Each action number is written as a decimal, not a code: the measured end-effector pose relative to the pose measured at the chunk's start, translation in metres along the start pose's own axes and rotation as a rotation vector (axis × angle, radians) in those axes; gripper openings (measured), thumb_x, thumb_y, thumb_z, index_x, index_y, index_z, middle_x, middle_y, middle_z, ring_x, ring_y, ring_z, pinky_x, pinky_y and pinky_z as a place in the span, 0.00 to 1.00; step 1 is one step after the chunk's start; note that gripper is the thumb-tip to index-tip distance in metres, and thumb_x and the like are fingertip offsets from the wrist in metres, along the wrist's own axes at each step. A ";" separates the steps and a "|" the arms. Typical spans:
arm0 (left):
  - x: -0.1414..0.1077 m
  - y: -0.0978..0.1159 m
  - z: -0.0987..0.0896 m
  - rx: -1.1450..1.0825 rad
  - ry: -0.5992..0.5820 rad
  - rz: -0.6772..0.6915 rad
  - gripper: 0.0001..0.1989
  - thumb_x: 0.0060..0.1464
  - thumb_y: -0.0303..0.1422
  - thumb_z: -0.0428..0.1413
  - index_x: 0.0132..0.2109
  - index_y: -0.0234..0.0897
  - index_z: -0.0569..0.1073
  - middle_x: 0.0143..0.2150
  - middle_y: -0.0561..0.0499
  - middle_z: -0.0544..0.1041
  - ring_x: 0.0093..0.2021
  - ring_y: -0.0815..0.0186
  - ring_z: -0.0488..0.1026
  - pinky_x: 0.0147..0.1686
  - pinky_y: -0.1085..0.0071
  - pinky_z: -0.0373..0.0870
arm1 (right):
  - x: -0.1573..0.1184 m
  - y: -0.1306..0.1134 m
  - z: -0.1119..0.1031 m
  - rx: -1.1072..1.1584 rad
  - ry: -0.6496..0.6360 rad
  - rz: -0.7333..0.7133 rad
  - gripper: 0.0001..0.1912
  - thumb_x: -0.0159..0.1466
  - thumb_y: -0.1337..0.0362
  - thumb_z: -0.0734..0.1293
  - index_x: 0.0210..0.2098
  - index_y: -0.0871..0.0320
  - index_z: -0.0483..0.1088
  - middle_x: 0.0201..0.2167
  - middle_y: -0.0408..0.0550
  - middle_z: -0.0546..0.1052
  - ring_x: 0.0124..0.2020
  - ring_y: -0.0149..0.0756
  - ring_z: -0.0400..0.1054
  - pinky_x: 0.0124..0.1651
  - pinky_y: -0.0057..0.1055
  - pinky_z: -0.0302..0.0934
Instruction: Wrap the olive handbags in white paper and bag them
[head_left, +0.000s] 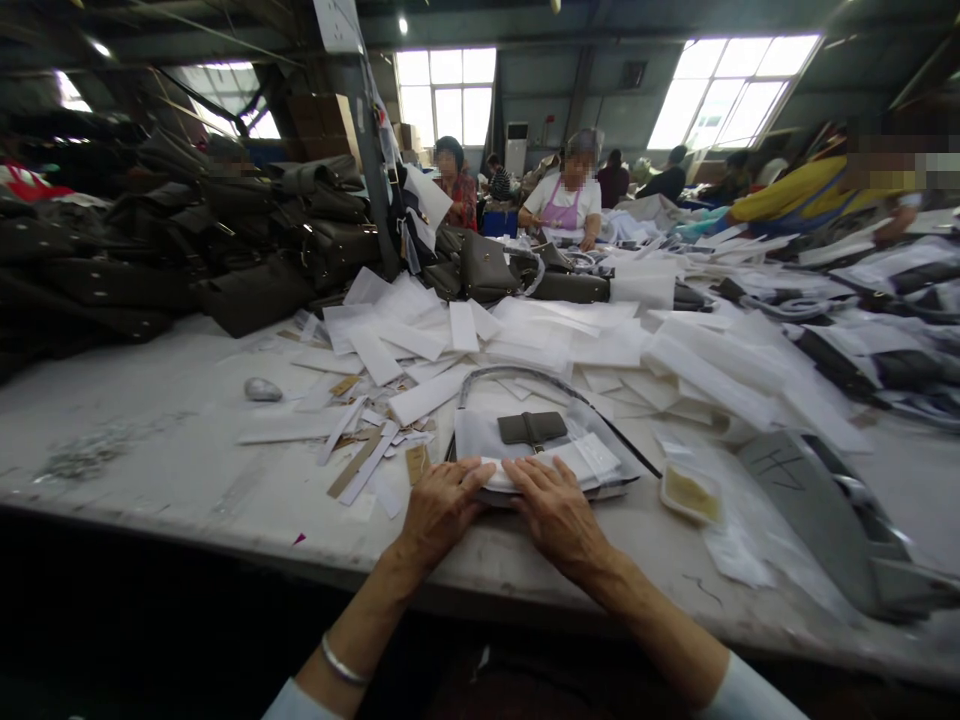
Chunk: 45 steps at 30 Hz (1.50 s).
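A dark grey handbag [499, 497] lies on the table right before me, partly under clear wrap, its strap [517, 372] arching away behind it. Folded white packing sheet [592, 458] covers its near part. A small dark grey flap with a buckle strap [532, 429] shows above the sheet. My left hand [442, 505] grips the bag's near left edge, fingers curled over the white sheet. Beside it, my right hand [559, 510] holds the same edge, fingers pressed on the sheet and slightly spread. The undersides of both hands are hidden.
White foam sheets [525, 330] heap up behind the bag. Paper and card strips [364, 465] lie left, a small yellowish tray [690, 495] and a grey bag [817, 510] right. Dark bags [255, 290] pile up at back left. Co-workers [570, 195] are across the table.
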<state>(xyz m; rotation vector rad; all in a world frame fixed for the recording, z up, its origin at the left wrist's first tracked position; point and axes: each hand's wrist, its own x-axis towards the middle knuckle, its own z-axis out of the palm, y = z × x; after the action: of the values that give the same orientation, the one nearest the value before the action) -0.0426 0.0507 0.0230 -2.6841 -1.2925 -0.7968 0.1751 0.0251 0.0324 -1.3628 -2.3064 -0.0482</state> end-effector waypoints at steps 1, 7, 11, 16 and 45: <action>0.000 -0.001 0.002 -0.019 -0.001 -0.033 0.21 0.58 0.32 0.59 0.58 0.44 0.69 0.52 0.48 0.77 0.48 0.57 0.75 0.45 0.60 0.70 | 0.000 -0.001 0.002 -0.016 -0.002 0.000 0.25 0.67 0.66 0.63 0.63 0.54 0.61 0.58 0.53 0.72 0.58 0.48 0.65 0.64 0.53 0.47; -0.009 0.001 0.011 -0.010 0.072 -0.081 0.19 0.60 0.31 0.56 0.58 0.41 0.70 0.53 0.45 0.77 0.47 0.58 0.76 0.44 0.61 0.72 | -0.002 -0.007 0.018 -0.099 0.102 0.030 0.22 0.68 0.66 0.63 0.61 0.49 0.64 0.54 0.50 0.75 0.56 0.49 0.65 0.64 0.53 0.43; -0.004 0.010 0.003 0.153 0.192 0.091 0.22 0.63 0.27 0.50 0.63 0.40 0.66 0.65 0.38 0.66 0.60 0.52 0.68 0.56 0.52 0.67 | -0.004 -0.007 0.023 -0.111 0.125 0.032 0.22 0.68 0.68 0.62 0.61 0.49 0.65 0.54 0.48 0.76 0.57 0.47 0.65 0.65 0.51 0.44; -0.001 0.010 0.009 0.053 0.193 0.247 0.21 0.65 0.23 0.45 0.64 0.34 0.64 0.57 0.43 0.75 0.60 0.62 0.69 0.58 0.62 0.68 | -0.003 -0.003 0.021 -0.139 0.131 0.003 0.19 0.68 0.70 0.61 0.57 0.53 0.68 0.53 0.51 0.76 0.57 0.47 0.64 0.65 0.51 0.43; 0.028 0.018 0.002 0.274 0.052 0.235 0.17 0.62 0.21 0.42 0.54 0.28 0.67 0.45 0.38 0.77 0.42 0.59 0.77 0.39 0.64 0.75 | 0.009 0.010 0.016 -0.205 0.254 -0.171 0.28 0.65 0.61 0.65 0.63 0.64 0.60 0.58 0.58 0.71 0.62 0.50 0.58 0.67 0.52 0.44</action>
<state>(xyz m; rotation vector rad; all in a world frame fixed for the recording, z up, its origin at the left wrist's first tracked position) -0.0144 0.0595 0.0373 -2.5150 -0.9695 -0.6073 0.1737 0.0415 0.0195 -1.1716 -2.2400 -0.4950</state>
